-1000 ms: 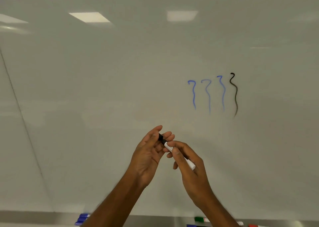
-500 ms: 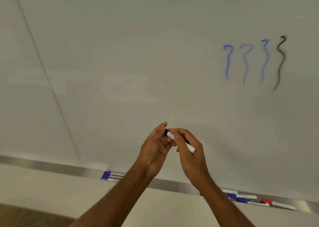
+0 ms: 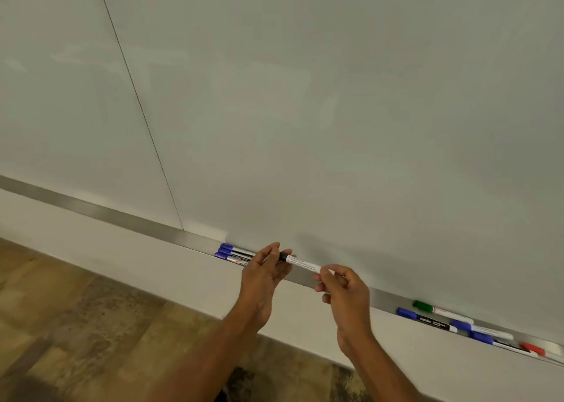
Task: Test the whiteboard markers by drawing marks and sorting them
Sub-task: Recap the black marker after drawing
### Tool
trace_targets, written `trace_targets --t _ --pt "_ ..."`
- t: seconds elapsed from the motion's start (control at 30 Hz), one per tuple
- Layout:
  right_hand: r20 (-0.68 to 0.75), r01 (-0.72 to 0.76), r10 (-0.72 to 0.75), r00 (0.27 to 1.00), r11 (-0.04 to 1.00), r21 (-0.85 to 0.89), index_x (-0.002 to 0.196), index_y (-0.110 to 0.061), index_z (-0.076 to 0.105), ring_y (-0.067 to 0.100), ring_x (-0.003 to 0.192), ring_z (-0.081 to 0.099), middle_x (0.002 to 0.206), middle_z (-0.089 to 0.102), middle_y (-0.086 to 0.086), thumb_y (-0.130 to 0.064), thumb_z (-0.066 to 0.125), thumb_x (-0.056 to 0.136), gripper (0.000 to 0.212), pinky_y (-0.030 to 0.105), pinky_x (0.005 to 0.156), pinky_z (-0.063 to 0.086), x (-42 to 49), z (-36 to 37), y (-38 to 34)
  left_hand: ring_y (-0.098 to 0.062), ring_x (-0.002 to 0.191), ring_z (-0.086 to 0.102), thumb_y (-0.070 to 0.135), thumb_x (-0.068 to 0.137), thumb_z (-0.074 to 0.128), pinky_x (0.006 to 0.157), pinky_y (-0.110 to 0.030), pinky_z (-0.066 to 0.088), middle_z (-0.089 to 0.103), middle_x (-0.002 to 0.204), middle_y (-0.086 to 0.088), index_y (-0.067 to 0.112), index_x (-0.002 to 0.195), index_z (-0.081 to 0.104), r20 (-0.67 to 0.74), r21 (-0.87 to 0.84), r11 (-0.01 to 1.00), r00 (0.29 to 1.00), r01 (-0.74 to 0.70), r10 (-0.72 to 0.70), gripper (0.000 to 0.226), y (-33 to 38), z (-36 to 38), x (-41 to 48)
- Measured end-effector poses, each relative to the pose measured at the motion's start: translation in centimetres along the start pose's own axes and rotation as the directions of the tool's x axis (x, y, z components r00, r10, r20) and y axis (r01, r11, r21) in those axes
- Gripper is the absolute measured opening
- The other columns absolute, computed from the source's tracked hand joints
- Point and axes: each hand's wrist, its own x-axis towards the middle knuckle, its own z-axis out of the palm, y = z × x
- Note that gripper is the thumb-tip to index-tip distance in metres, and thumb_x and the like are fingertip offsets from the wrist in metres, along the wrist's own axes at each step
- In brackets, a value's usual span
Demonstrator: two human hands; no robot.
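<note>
whiteboard (image 3: 335,111): the squiggles seen a second ago are out of frame; the view has tipped down to the ledge.
marker tray (image 3: 122,215): now in view. Three blue markers (image 3: 233,253) are bunched at its left, and a mixed pile (image 3: 457,325) of green, blue and red lies well apart to the right.
change: both hands have dropped from mid-board to just above the tray. The test stroke looks done, so this is likely the sorting step.
left hand (image 3: 264,275): fingers curled round the black cap end, just beside the blue markers.
right hand (image 3: 345,291): thumb and fingertips pinch the tail end.
black marker (image 3: 302,264): held near-level between both hands, just over the tray, not yet set down.
cap (image 3: 282,256): looks seated.
</note>
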Motion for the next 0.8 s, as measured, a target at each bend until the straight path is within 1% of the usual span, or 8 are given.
trace_targets --t 0.1,0.17,0.23,0.33,0.43,0.5,0.6,0.8 --pt "-0.026 -0.085 0.085 0.996 0.996 -0.018 0.099 -0.007 0.072 0.015 0.067 0.066 0.082 0.077 0.012 -0.008 0.069 0.091 0.008 0.027 0.059 0.047 2.7 1.7 2.5 -0.022 0.100 0.074 0.018 0.099 0.061 0.096 -0.035 0.055 0.076 0.107 -0.009 0.010 0.123 0.064 -0.154 0.245 0.969 0.985 -0.036 0.076 0.026 -1.3 -3.4 2.3" --pt "-0.047 -0.130 0.128 0.991 0.991 -0.042 0.097 -0.007 0.073 0.013 0.066 0.063 0.083 0.076 0.015 -0.007 0.070 0.090 0.007 0.025 0.057 0.046 4.8 2.5 4.0 -0.018 0.106 0.071 0.022 0.101 0.059 0.094 -0.027 0.053 0.074 0.111 -0.002 0.018 0.124 0.064 -0.177 0.517 0.851 0.961 -0.092 0.212 0.023 -2.3 -5.9 3.4" --pt "-0.049 -0.162 0.158 0.986 0.982 -0.095 0.095 -0.008 0.074 0.013 0.066 0.062 0.083 0.075 0.014 -0.006 0.068 0.091 0.007 0.025 0.058 0.046 6.7 3.3 5.5 -0.015 0.117 0.065 0.027 0.103 0.054 0.098 -0.024 0.048 0.069 0.123 0.004 0.022 0.129 0.063 -0.094 0.741 0.657 0.946 -0.141 0.309 0.028 -3.2 -8.1 4.2" --pt "-0.043 -0.177 0.172 0.984 0.966 -0.187 0.091 -0.010 0.073 0.014 0.068 0.063 0.083 0.075 0.013 -0.006 0.065 0.093 0.009 0.026 0.059 0.046 9.0 4.3 7.6 -0.005 0.128 0.050 0.030 0.105 0.048 0.105 -0.020 0.038 0.057 0.136 0.013 0.024 0.141 0.054 0.145 0.898 0.363 0.945 -0.251 0.293 0.037 -4.6 -10.4 5.0" --pt "-0.055 -0.182 0.174 0.983 0.949 -0.257 0.092 -0.012 0.073 0.015 0.068 0.063 0.080 0.075 0.011 -0.009 0.065 0.093 0.008 0.026 0.055 0.045 10.8 4.9 9.3 -0.004 0.139 0.032 0.029 0.106 0.043 0.117 -0.024 0.027 0.036 0.150 0.017 0.026 0.151 0.040 0.391 0.909 0.070 0.899 -0.411 0.196 0.045 -6.0 -11.1 6.3" --pt "-0.065 -0.180 0.168 0.984 0.940 -0.290 0.090 -0.012 0.073 0.015 0.066 0.063 0.077 0.076 0.010 -0.010 0.066 0.093 0.008 0.025 0.054 0.045 11.6 5.1 10.1 -0.008 0.151 0.013 0.028 0.108 0.037 0.125 -0.029 0.013 0.017 0.162 0.010 0.021 0.157 0.025 0.507 0.862 -0.062 0.853 -0.503 0.122 0.051 -6.8 -10.7 7.5" --pt "-0.072 -0.173 0.158 0.985 0.922 -0.346 0.088 -0.012 0.073 0.016 0.068 0.066 0.079 0.075 0.008 -0.010 0.066 0.093 0.009 0.021 0.056 0.049 12.6 5.5 10.9 -0.011 0.153 -0.008 0.030 0.109 0.029 0.120 -0.022 -0.011 -0.003 0.166 0.004 0.018 0.160 0.004 0.557 0.820 -0.176 0.830 -0.544 0.034 0.057 -7.5 -9.4 9.0" --pt "-0.039 -0.156 0.155 0.987 0.882 -0.444 0.089 -0.011 0.075 0.013 0.067 0.066 0.081 0.075 0.007 -0.013 0.066 0.093 0.010 0.018 0.055 0.047 14.1 5.5 12.3 -0.021 0.154 -0.009 0.034 0.108 0.034 0.125 -0.036 -0.005 -0.004 0.168 -0.009 0.010 0.159 -0.001 0.543 0.791 -0.304 0.838 -0.531 -0.051 0.066 -9.4 -8.3 11.7"
